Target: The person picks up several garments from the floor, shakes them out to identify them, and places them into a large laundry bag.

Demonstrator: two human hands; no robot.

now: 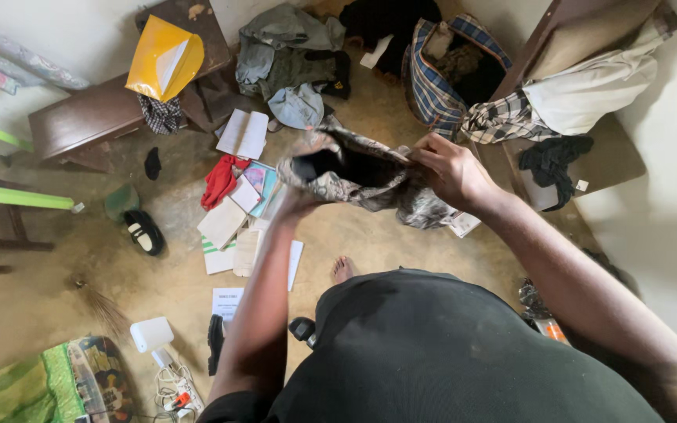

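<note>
I stand over a cluttered floor, holding a grey patterned fabric bag [370,192] open in front of me. My left hand [307,153] grips the bag's left rim, its fingers partly wrapped in the cloth. On the right rim my right hand [448,168] pinches the fabric and pulls the mouth apart. The bag's inside looks dark, and I cannot tell what it holds. Below the bag lie scattered books and papers [237,215] and a red cloth [219,180].
A plaid bag [432,86] with clothes stands at the back. A clothes pile [291,63] lies beside it. A wooden bench [88,117] carries a yellow envelope [162,59]. A shoe [144,233], a broom [103,305] and a white charger with cables [158,345] lie left.
</note>
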